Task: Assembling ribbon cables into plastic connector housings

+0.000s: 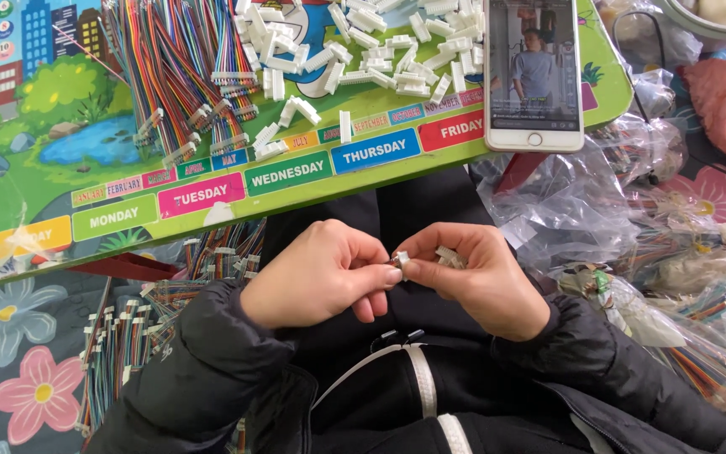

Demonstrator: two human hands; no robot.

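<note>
My left hand (321, 273) and my right hand (476, 277) meet in front of my lap, thumbs and forefingers pinched together on one small white plastic connector (401, 257). Another white connector (449, 257) lies tucked under the fingers of my right hand. Both hands are below the near edge of a small colourful table (128, 193). A pile of loose white connectors (371, 42) and a bundle of multicoloured ribbon wires (186, 76) lie on the far part of that table.
A smartphone (533, 71) showing a video rests on the table's right end. Clear plastic bags (581, 202) with wire bundles lie to the right. More finished wire harnesses (140, 328) are heaped at the left, on a flowered cloth.
</note>
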